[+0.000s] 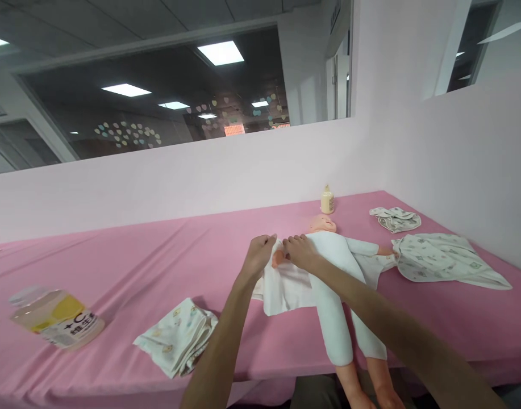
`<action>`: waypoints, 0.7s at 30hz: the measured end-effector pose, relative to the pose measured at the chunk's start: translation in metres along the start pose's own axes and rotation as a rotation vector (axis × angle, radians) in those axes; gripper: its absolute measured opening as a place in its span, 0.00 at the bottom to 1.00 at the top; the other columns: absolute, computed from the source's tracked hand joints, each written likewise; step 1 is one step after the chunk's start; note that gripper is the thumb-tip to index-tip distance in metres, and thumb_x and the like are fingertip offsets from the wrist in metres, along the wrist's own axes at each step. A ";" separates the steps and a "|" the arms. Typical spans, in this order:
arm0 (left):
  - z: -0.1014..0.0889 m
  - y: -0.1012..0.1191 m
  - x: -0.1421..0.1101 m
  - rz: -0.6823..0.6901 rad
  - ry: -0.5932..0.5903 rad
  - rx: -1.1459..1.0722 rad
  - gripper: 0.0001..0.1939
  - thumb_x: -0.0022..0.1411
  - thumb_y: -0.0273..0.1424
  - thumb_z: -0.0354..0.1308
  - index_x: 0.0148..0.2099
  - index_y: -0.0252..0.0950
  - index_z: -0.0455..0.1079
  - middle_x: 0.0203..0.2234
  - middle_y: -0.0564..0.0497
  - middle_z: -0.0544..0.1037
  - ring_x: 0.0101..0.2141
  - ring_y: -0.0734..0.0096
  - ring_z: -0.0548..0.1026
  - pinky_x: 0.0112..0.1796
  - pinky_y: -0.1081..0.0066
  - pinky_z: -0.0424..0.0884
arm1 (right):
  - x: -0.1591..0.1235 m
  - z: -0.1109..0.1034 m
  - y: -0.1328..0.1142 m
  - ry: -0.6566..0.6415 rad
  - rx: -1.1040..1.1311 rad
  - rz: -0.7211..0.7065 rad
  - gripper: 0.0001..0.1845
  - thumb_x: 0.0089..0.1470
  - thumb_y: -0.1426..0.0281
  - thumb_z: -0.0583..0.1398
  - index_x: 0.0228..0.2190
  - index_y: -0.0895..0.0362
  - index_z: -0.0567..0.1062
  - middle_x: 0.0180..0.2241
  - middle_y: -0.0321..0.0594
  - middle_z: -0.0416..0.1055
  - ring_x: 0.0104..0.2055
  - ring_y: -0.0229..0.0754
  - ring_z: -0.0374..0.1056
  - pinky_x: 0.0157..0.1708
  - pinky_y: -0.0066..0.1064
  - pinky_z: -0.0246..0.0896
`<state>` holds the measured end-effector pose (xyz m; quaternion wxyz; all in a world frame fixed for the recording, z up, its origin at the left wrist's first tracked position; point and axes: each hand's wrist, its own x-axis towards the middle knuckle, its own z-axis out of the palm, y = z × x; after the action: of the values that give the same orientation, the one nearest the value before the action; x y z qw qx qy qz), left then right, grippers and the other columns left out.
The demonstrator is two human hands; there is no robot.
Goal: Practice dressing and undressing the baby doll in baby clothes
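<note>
A baby doll (334,250) lies on its back in a white suit, its head at the far side and its bare feet over the table's near edge. Beneath and beside it spreads a thin white baby garment (288,292). My left hand (260,255) is closed, pinching the garment's edge close to the doll's small hand (278,257). Fingers bent, my right hand (300,251) closes around the doll's forearm at the sleeve, partly hiding that arm. The doll's other arm stretches out to the right, over a printed part of the cloth.
A folded printed cloth (179,335) and a clear bottle with a yellow label (58,318) are at the left on the pink table cover (136,267). A pump bottle (327,200) stands by the wall. At the right lie a small printed cloth (395,218) and a larger one (447,258).
</note>
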<state>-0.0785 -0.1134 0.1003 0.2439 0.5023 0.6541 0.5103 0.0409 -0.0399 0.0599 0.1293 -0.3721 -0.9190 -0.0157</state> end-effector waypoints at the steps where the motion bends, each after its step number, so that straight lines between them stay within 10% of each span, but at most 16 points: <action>1: 0.006 0.001 -0.001 0.025 0.002 -0.003 0.19 0.58 0.42 0.52 0.22 0.37 0.52 0.18 0.58 0.54 0.22 0.79 0.54 0.24 0.75 0.53 | 0.001 0.000 -0.001 0.002 0.002 0.017 0.15 0.59 0.70 0.54 0.47 0.61 0.68 0.46 0.49 0.71 0.50 0.49 0.65 0.50 0.40 0.52; 9: 0.035 0.015 -0.027 0.163 -0.073 0.245 0.17 0.62 0.41 0.48 0.25 0.37 0.57 0.20 0.55 0.64 0.24 0.75 0.60 0.26 0.73 0.55 | 0.013 -0.010 0.014 -0.060 0.094 0.208 0.17 0.54 0.67 0.57 0.46 0.58 0.66 0.45 0.48 0.72 0.51 0.51 0.64 0.45 0.39 0.53; 21: -0.030 0.001 -0.006 -0.059 -0.006 0.420 0.10 0.58 0.36 0.52 0.28 0.37 0.61 0.25 0.54 0.68 0.27 0.73 0.64 0.29 0.73 0.58 | 0.008 0.007 0.014 -0.065 0.074 0.020 0.37 0.43 0.42 0.60 0.46 0.57 0.68 0.48 0.50 0.71 0.52 0.54 0.64 0.54 0.46 0.46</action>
<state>-0.1004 -0.1315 0.1110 0.1505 0.5242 0.7600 0.3537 0.0437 -0.0233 0.0540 0.1132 -0.3764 -0.9190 0.0319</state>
